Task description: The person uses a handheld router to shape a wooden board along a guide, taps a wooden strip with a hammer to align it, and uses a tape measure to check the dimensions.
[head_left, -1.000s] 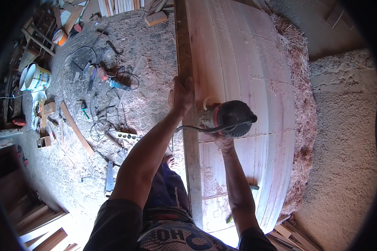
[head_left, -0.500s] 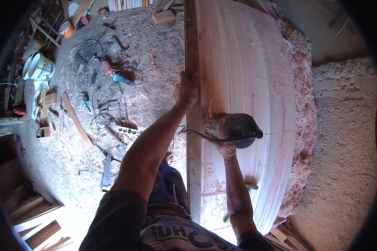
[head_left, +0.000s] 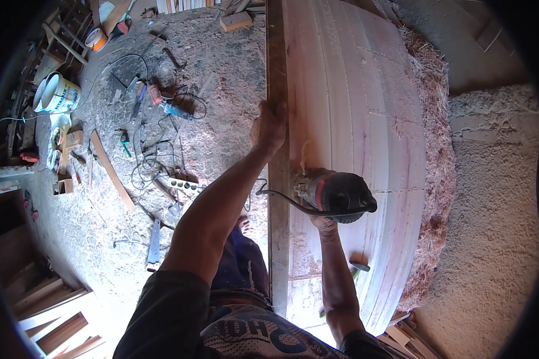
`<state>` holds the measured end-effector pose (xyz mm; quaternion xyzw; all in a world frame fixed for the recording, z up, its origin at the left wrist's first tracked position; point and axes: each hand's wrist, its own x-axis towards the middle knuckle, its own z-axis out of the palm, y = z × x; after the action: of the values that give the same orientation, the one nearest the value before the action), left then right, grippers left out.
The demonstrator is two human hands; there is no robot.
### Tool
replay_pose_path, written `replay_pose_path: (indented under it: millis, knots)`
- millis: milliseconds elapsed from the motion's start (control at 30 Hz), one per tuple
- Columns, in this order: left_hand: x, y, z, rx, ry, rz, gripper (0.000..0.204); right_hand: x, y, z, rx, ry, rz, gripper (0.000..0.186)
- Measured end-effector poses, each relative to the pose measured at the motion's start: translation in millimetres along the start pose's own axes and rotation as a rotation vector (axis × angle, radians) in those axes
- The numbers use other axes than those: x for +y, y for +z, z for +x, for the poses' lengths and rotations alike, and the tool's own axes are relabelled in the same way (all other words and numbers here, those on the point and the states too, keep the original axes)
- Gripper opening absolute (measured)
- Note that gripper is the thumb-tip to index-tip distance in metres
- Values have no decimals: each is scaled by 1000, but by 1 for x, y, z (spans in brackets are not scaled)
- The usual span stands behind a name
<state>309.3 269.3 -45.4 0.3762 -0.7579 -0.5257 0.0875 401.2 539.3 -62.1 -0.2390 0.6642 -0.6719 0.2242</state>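
Observation:
A long, wide panel of pale boards [head_left: 341, 90] stretches away from me, with a darker, narrow wooden edge [head_left: 277, 233] along its left side. My left hand [head_left: 270, 124] is closed on that edge, fingers wrapped over it. My right hand [head_left: 323, 222] is closed round a corded power tool [head_left: 339, 196], router-like, with a black rounded housing and a red band. The tool lies sideways, its metal end toward the dark edge. The housing hides most of my right fingers and the cutting end. A black cord [head_left: 293, 206] loops from the tool over the edge.
Shavings [head_left: 434, 173] line the panel's right side beside a rough wall [head_left: 491, 209]. A green-handled tool [head_left: 359, 266] lies on the panel near my right forearm. On the floor at left are a handsaw [head_left: 154, 242], a power strip [head_left: 184, 184], tangled cords, other power tools and a white bucket [head_left: 60, 94].
The power tool and my right hand have moved slightly toward me along the edge. My left hand keeps its grip in nearly the same place.

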Motion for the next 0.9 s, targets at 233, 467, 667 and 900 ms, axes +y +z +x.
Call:
replay_pose_path:
  millis: [233, 467, 667, 900]
  knots:
    - [-5, -3, 5, 3, -21, 30, 69, 1, 5, -7, 80, 295, 80, 73]
    - [-4, -3, 5, -10, -32, 26, 69, 52, -23, -38, 184, 480, 1342, 66]
    - [-4, -4, 3, 20, 16, -40, 67, 57, -22, -53, 251, 476, 1483, 61]
    - [-4, -3, 2, 1, -9, -32, 65, 62, -23, -59, 286, 407, 1532, 57]
